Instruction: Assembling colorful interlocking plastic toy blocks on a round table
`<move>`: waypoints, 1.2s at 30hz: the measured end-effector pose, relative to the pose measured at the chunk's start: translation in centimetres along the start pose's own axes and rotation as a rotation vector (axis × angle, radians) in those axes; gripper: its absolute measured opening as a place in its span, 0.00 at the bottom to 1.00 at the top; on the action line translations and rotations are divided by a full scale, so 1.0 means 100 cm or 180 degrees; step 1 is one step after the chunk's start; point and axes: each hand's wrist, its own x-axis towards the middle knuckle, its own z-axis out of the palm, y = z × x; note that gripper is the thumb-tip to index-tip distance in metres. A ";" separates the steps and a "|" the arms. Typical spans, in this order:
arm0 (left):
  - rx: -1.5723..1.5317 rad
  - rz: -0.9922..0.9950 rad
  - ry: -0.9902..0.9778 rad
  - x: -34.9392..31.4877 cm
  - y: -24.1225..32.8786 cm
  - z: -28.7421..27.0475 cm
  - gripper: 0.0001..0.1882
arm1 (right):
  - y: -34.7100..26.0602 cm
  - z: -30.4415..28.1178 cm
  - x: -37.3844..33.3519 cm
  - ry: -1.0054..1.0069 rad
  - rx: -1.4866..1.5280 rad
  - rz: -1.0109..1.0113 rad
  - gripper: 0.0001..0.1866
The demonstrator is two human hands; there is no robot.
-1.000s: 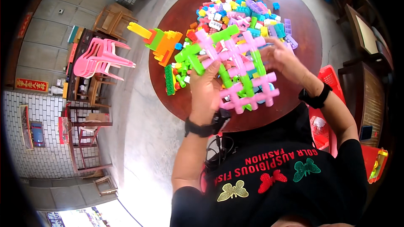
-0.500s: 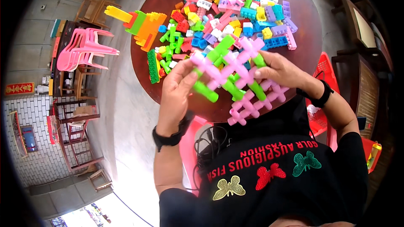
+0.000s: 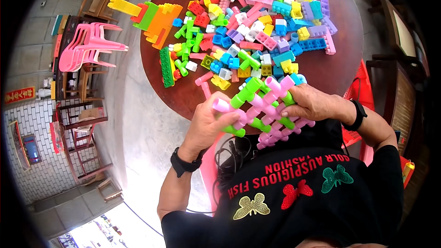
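Note:
Close to my body, over the near edge of the table, I hold a lattice of pink and green plastic tube connectors between both hands. My left hand is closed round its left end, thumb across a pink piece. On the right end, my right hand pinches a green tube between thumb and fingers. The lower pink part of the lattice hangs in front of my black shirt. Just beyond my left hand, a loose pink connector lies on the table. My fingers hide parts of both ends.
A round dark-red table bears a heap of mixed building blocks. At its left stand an orange, green and yellow block build and a green block plate. Stacked pink chairs are far left; a red basket is right.
Both hands have brought the lattice nearer to my body and tilted it, so its upper end shows more tube openings. The grip of both hands stays on it.

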 end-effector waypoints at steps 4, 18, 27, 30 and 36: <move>0.0337 0.0131 0.0158 0.002 -0.008 0.000 0.10 | 0.005 0.001 0.001 0.0055 -0.0068 -0.0116 0.19; 0.0555 0.0270 0.0337 0.008 -0.006 0.005 0.12 | -0.002 -0.006 0.001 0.0125 -0.0079 0.0075 0.19; 0.0566 0.0405 0.0435 0.012 -0.004 0.004 0.15 | -0.009 -0.012 0.008 0.0118 0.0412 0.0114 0.25; 0.0393 0.0551 0.0350 0.011 0.000 0.004 0.14 | -0.004 -0.014 0.005 0.0013 0.0222 0.0286 0.22; 0.0795 0.0807 0.0042 0.024 0.002 0.000 0.12 | -0.007 0.002 -0.012 0.0499 0.1040 0.0521 0.20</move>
